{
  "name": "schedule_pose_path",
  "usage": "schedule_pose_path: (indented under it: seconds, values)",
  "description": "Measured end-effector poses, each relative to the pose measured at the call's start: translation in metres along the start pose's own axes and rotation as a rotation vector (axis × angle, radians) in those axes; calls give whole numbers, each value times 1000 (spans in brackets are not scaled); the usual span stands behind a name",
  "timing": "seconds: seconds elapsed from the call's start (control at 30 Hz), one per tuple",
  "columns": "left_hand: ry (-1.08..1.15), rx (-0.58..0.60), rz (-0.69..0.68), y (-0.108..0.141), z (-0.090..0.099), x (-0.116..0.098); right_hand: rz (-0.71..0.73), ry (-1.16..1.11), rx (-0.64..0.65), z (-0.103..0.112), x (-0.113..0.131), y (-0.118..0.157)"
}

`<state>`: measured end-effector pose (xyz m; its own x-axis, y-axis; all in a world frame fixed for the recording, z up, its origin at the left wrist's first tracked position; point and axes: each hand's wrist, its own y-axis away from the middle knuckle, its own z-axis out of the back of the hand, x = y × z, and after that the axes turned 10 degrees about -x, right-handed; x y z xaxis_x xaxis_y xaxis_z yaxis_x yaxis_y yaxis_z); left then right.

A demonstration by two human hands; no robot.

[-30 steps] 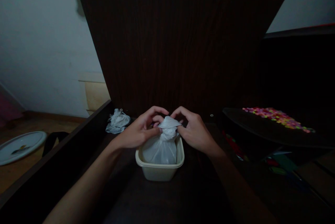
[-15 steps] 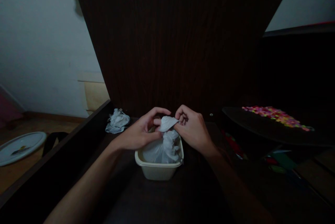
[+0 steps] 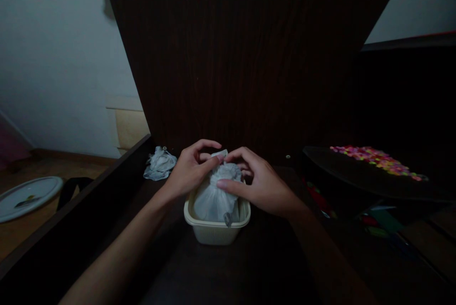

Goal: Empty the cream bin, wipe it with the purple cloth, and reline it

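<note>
Two grips (image 3: 190,169) (image 3: 265,188) pinch a crinkled, seemingly plastic bag (image 3: 213,203); a rounded tub (image 3: 216,235) holds it.

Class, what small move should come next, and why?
Probably the left hand should pinch the white bag in the container at its tip: its thumb seems to touch there, while the right hand has its thumb on the gathered neck.

Left grip (image 3: 190,169), right grip (image 3: 265,184) on white bag (image 3: 213,203) in cream basket (image 3: 215,235)
</note>
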<state>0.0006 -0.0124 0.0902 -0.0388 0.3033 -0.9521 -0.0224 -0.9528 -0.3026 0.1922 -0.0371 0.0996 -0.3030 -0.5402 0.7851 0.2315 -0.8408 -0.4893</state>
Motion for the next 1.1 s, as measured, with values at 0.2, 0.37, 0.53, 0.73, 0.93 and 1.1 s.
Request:
schedule_pose_path:
  seconds: [0.2, 0.37, 0.53, 0.73, 0.93, 1.1]
  values:
    - [68, -24, -32, 0, -2, 1, 166, 257, -31, -7, 3, 1]
    - [-3, 64, -120, -1, 1, -4, 196, 209, -61, -2, -2, -2]
    - [-53, 169, -138, 1, 3, -4, 139, 115, -80, 0, -8, -4]
    - [-242, 174, -208, 1, 3, 0, 88, 60, -102, 2, -11, -7]
    - [-325, 66, -275, 1, 2, 3, 137, 147, -79, 1, -3, -4]
    - [-371, 110, -283, 1, 4, 0, 135, 194, -111, -1, -7, -7]
